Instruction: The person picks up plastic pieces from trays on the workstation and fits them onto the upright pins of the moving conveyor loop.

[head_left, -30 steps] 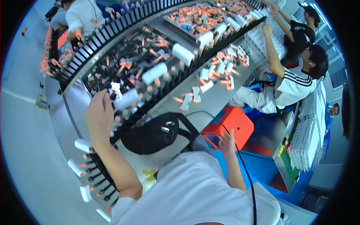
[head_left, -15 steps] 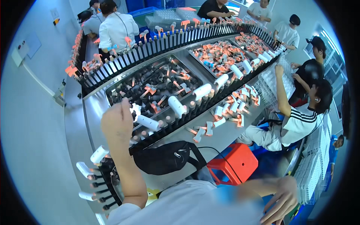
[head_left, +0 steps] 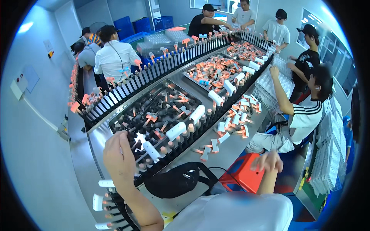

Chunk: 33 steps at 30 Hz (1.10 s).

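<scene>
My left hand is raised at the near left corner of a metal tray, its fingers bent and pressed together. Whatever it may pinch is hidden behind the fingers. Just beyond it, a white cylindrical piece leans on a peg of the black-pegged line. More white cylinders sit along this row. Black and orange hammer-shaped parts fill the tray. Over the red stool hovers my right hand, slightly blurred, with fingers apart and nothing seen in them.
A black waist bag lies at the table's near edge. Loose orange-grey parts are scattered right of the pegs. A second tray holds orange parts. A seated co-worker is at the right, beside stacked clear trays.
My right hand has swung up from the lower right to above the red stool. The view has shifted, and the left hand stays closed near the tray corner.
</scene>
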Tool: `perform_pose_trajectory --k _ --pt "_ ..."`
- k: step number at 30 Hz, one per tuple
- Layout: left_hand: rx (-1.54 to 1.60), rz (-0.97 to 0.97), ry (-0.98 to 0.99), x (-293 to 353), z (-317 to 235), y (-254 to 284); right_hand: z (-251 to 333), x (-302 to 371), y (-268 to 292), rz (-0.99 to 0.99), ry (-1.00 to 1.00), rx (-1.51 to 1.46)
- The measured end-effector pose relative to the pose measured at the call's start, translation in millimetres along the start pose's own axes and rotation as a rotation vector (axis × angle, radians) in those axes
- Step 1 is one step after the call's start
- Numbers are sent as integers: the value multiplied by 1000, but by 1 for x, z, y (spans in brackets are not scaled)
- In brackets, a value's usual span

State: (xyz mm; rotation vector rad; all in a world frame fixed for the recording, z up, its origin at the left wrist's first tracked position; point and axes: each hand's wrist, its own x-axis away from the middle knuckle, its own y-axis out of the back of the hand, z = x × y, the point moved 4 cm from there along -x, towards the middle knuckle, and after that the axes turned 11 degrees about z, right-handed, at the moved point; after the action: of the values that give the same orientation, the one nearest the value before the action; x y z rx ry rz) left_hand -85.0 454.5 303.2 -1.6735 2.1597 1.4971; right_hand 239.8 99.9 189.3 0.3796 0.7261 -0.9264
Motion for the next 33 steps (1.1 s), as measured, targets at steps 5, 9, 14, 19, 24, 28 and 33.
perform_pose_trajectory --k 5,9,14,19,24,28,33 --pt "-254 301 253 15 77 -97 -58 214 69 -1941 513 -125" --pt "-365 260 105 2 61 -44 -159 215 50 -2440 -19 -18" --pt "-47 225 249 -13 -13 -13 -224 181 54 -2724 -326 78" --pt "-536 443 217 3 43 -103 -199 146 53 -2890 -733 -27" --pt "-114 244 269 -28 -15 -61 -184 144 54 -2960 -1080 2" --pt "-397 654 344 -5 44 -130 -181 150 58 -2500 -1512 380" --pt "-141 313 265 -12 -9 -68 -170 128 48 -2722 -1222 100"
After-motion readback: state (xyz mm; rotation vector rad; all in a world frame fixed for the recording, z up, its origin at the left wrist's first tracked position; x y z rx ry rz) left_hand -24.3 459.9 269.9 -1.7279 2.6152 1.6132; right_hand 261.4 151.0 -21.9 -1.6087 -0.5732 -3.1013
